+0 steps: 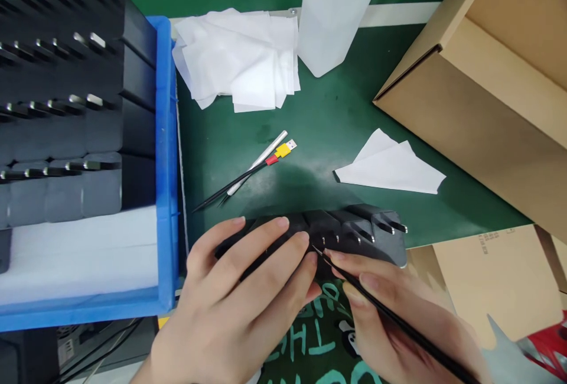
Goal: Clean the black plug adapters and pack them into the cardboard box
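Note:
A row of black power adapters (390, 242) with metal plug pins stands at the front edge of the green table. My left hand (248, 295) lies over its left part, fingers curled round the adapters and hiding several of them. Between the thumb and fingers of my right hand (390, 307) is a slim black pair of tweezers (381, 307). Their pointed tip meets the row beside my left fingertips, near the pins; whether it touches a pin I cannot tell.
At left, a blue crate (166, 165) holds several rows of black adapters (101, 130). White cloths (243, 59), a USB cable end (283, 150) crossing a silver pen-like tool (266, 153), and a folded white cloth (394, 165) lie on the table. A cardboard box (478, 118) stands right.

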`<act>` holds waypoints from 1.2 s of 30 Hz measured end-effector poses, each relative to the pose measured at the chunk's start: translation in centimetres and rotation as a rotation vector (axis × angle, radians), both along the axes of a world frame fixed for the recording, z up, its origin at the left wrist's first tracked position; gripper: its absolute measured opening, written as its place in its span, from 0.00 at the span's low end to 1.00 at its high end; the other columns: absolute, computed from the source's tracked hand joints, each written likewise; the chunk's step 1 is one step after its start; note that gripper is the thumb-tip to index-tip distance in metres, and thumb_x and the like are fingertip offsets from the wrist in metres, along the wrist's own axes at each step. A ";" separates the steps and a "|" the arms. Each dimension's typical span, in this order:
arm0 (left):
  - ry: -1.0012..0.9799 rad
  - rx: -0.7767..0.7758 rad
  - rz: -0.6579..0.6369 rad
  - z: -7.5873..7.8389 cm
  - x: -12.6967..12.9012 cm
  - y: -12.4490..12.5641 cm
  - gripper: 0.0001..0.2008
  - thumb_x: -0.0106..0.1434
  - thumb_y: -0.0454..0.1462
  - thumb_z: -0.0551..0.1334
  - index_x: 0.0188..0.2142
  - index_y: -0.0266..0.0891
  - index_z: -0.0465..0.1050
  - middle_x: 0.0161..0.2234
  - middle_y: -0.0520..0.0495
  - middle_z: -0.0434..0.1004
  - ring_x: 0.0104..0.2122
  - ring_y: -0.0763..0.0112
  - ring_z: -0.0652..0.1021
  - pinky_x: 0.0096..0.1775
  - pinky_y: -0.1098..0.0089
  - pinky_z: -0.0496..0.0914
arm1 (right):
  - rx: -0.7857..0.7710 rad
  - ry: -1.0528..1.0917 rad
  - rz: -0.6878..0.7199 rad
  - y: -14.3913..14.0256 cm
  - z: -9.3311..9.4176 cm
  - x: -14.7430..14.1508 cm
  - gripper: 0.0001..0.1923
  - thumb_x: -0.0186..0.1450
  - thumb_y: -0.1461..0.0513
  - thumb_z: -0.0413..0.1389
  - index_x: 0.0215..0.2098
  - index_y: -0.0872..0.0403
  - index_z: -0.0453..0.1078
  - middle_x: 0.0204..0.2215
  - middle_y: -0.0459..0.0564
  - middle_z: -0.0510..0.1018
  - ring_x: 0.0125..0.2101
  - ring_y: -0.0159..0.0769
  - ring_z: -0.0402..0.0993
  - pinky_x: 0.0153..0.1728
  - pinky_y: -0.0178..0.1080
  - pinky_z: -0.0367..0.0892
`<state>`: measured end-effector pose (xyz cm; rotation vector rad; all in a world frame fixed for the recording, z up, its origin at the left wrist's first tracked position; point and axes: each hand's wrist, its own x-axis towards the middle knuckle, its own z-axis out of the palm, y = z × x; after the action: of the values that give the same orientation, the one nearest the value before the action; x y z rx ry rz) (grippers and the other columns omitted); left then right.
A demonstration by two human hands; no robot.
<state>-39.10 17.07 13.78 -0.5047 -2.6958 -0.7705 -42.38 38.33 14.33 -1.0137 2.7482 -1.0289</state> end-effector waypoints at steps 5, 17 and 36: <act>-0.018 0.015 -0.011 0.0 -0.2 0.0 0.05 0.63 0.33 0.66 0.39 0.40 0.79 0.43 0.51 0.79 0.51 0.65 0.74 0.57 0.57 0.62 | -0.030 -0.003 -0.043 -0.6 -0.1 -0.1 0.09 0.67 0.63 0.52 0.42 0.57 0.73 0.38 0.51 0.80 0.39 0.32 0.80 0.44 0.31 0.76; -0.004 0.011 -0.022 0.1 -0.4 -0.1 0.05 0.64 0.33 0.66 0.40 0.41 0.78 0.43 0.52 0.80 0.50 0.66 0.75 0.56 0.57 0.63 | -0.220 -0.098 -0.260 -1.5 -1.5 1.5 0.14 0.64 0.52 0.56 0.41 0.51 0.76 0.36 0.53 0.79 0.40 0.45 0.79 0.35 0.44 0.79; -0.001 0.019 -0.037 -0.1 -0.3 -0.2 0.06 0.62 0.34 0.67 0.40 0.39 0.78 0.43 0.51 0.80 0.51 0.63 0.74 0.55 0.56 0.63 | -0.219 -0.062 -0.256 -1.2 -1.2 1.7 0.11 0.66 0.56 0.56 0.42 0.53 0.75 0.37 0.52 0.80 0.40 0.42 0.79 0.36 0.40 0.79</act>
<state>-39.43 16.84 13.68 -0.5507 -2.6842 -0.8051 -40.70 37.13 13.14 -0.6434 2.8133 -1.3970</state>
